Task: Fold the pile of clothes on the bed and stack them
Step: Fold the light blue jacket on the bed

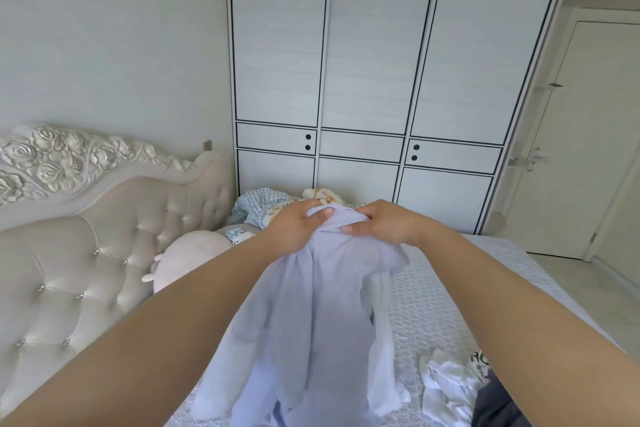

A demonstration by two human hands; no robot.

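1. The lower edge of the lilac garment (322, 315) is cut off by the frame; what kind of garment it is cannot be told.
2. The left hand (294, 225) and right hand (377, 224), close together, each grip its bunched top, holding it up above the bed (450, 291).
3. The thin, soft fabric hangs in loose folds; white clothes (446, 385) lie crumpled on the textured bedspread to the right.

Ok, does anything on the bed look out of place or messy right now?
Nothing damaged or spilled. The white clothes lie crumpled and unfolded near the bed's right edge, beside something dark. The lavender garment hangs bunched from the left hand and right hand, not yet folded.
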